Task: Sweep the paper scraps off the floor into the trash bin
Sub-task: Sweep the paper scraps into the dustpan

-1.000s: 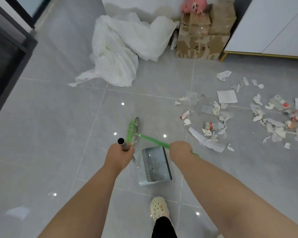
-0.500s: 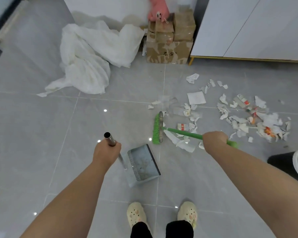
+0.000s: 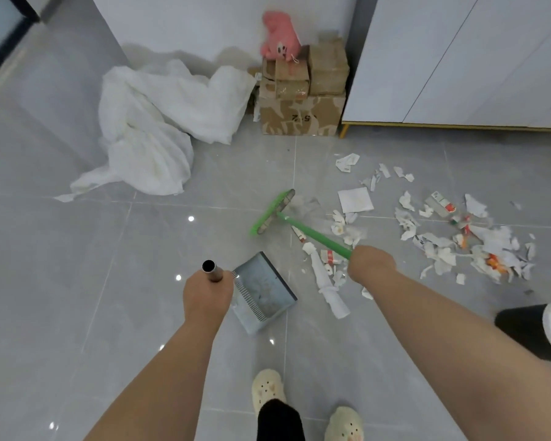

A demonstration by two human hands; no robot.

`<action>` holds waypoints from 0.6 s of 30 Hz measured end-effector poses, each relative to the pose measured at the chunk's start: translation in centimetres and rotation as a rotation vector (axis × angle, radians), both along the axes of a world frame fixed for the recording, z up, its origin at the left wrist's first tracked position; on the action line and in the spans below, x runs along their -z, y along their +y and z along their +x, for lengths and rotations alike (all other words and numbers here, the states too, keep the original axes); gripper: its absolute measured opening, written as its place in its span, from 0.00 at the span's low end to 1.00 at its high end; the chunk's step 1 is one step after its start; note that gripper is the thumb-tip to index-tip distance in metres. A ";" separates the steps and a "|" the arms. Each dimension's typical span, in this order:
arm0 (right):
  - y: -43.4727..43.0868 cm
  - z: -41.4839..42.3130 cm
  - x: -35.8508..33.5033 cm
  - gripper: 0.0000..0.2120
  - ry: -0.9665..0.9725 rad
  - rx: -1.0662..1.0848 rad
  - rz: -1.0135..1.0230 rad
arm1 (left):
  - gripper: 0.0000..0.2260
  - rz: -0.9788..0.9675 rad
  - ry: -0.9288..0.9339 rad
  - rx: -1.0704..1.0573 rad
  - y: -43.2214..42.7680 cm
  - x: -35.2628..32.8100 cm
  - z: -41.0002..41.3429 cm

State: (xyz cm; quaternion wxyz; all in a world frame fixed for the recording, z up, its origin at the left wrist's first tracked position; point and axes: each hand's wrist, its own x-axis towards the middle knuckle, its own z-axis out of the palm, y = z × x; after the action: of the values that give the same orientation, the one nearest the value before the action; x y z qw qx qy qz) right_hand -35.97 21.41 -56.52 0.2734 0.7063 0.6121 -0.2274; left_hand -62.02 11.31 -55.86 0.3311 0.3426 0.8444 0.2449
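Torn paper scraps (image 3: 439, 243) lie scattered over the grey tile floor to the right of centre. My right hand (image 3: 371, 264) grips the green broom (image 3: 272, 212) by its handle; the broom head rests on the floor at the left edge of the scraps. My left hand (image 3: 207, 296) holds the metal handle of the grey dustpan (image 3: 263, 292), which sits on the floor just left of a long white scrap (image 3: 326, 283). The trash bin (image 3: 538, 331), black with a white liner, shows partly at the right edge.
A heap of white cloth (image 3: 153, 128) lies at the back left. Cardboard boxes (image 3: 303, 100) with a pink plush toy (image 3: 280, 38) stand against the wall. A white cabinet (image 3: 458, 68) fills the back right. My feet in cream clogs (image 3: 306, 405) stand below.
The broom head has swung away from the dustpan, farther out and to the right, reaching the left edge of the scraps. The view shifted right, bringing the bin into sight.
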 end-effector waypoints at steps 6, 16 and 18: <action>4.3 -7.0 2.9 0.13 0.093 -0.002 -0.043 | 0.09 0.017 -0.059 0.042 4.4 0.8 -1.7; 2.0 -0.2 3.1 0.16 -0.031 0.079 -0.133 | 0.09 -0.046 -0.067 0.123 6.7 1.2 -2.7; 0.7 1.3 2.9 0.16 -0.043 0.108 -0.143 | 0.10 -0.046 -0.061 0.140 6.9 1.1 -2.5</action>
State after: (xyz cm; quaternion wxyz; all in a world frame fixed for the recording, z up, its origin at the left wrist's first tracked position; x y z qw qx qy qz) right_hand -34.68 22.13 -59.39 0.3237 0.7214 0.5495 -0.2698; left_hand -64.49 18.19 -56.92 0.3805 0.3856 0.8134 0.2121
